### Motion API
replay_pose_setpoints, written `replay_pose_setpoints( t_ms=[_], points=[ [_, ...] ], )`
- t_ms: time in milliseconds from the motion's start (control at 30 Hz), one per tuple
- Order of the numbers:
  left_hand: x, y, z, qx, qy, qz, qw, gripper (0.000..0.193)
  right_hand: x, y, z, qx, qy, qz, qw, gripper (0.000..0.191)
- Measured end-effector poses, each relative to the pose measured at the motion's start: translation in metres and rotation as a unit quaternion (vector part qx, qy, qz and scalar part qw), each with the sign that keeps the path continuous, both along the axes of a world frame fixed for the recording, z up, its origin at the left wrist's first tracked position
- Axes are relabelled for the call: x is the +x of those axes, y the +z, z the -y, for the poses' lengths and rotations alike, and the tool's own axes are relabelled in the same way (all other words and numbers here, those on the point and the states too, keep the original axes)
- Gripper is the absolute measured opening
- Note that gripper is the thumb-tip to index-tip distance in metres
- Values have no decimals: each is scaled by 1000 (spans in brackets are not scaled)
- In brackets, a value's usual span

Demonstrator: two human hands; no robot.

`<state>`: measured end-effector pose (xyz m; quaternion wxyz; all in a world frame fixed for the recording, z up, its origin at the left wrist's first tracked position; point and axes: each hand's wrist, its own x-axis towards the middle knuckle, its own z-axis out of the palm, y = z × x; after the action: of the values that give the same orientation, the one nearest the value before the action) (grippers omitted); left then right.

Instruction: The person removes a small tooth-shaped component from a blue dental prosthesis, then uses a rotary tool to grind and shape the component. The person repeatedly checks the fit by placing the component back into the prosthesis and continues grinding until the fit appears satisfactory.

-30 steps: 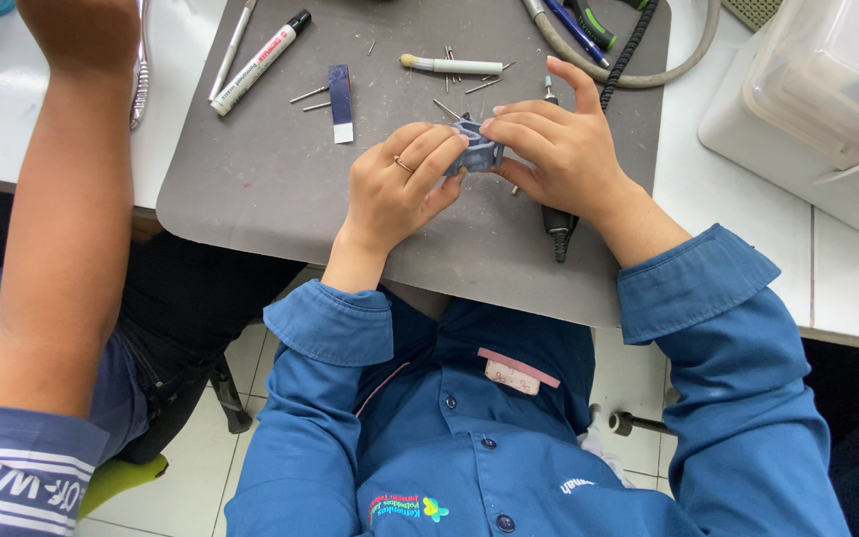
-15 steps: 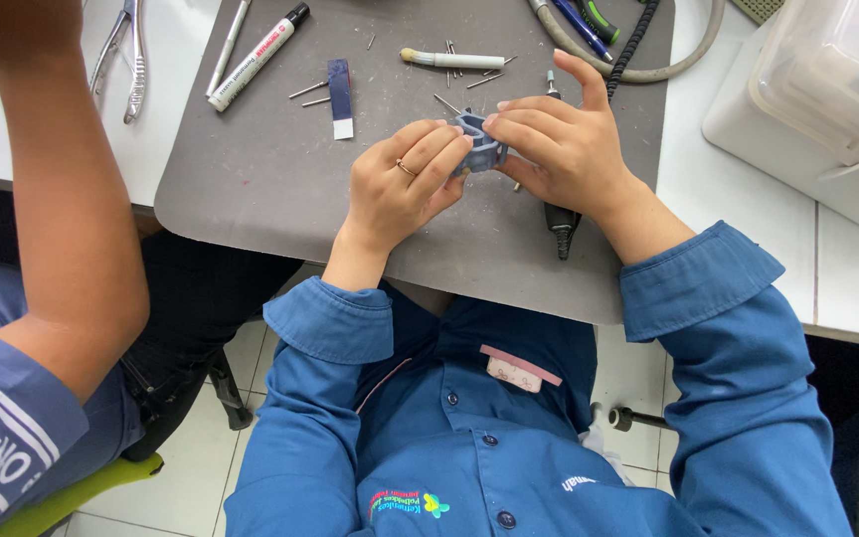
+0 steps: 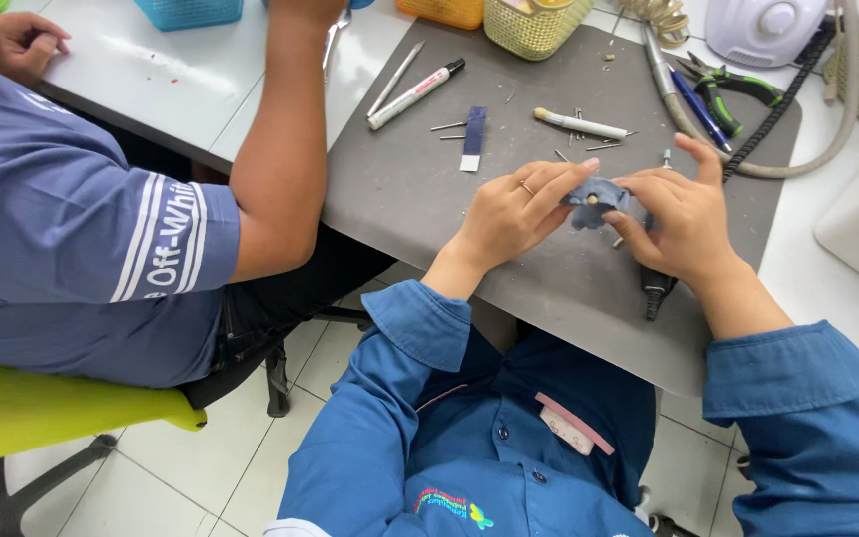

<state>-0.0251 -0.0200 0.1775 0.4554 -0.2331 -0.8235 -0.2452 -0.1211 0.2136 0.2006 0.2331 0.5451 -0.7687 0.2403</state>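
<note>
Left hand (image 3: pixel 509 214): closed around the near side of a small blue-grey moulded piece (image 3: pixel 594 202), fingertips pinching its edge; a ring shows on one finger.
Right hand (image 3: pixel 678 219): gripping the other side of the same piece, thumb pressed to it, forefinger lifted and pointing away.
Where the piece is: held between both hands just above the grey mat (image 3: pixel 410 199) on the tabletop (image 3: pixel 181 94), not resting on it as far as I can tell.
Under the right hand: a dark handpiece tool (image 3: pixel 656 288) lies on the mat, its tip poking out towards the person.
Laid out beyond: a white marker pen (image 3: pixel 415 92), a small blue strip (image 3: pixel 473 137), a white-handled pick (image 3: pixel 581 124), green-handled pliers (image 3: pixel 733 88), several loose pins.
Neighbour: another person's forearm (image 3: pixel 285 149) reaches across the tabletop's left part.
Progress: seems mid-way; the piece is being fitted or adjusted by hand, with a small peg showing at its centre. The handpiece lies untouched, so any tool work looks yet to come.
</note>
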Motion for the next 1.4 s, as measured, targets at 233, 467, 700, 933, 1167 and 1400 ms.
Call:
replay_pose_setpoints(
  t_ms=[233,467,700,933,1167,1400],
  points=[
    [4,-1,-6,10,-34,78,996,63,0,-15,-9,-50,39,278,958,34],
    [9,-3,-11,-11,-38,87,995,57,8,-26,-9,-108,52,460,880,45],
    [11,-2,-11,-20,-29,68,997,59,7,-28,-9,-117,62,486,864,43],
    [9,0,-10,-19,-31,61,997,62,5,-25,-9,-97,69,433,894,44],
    [8,0,-11,-38,-28,23,999,50,8,-16,-7,-52,62,365,927,44],
    [8,-2,-11,-32,-22,13,999,53,12,-15,-5,-54,77,309,946,39]
  ],
)
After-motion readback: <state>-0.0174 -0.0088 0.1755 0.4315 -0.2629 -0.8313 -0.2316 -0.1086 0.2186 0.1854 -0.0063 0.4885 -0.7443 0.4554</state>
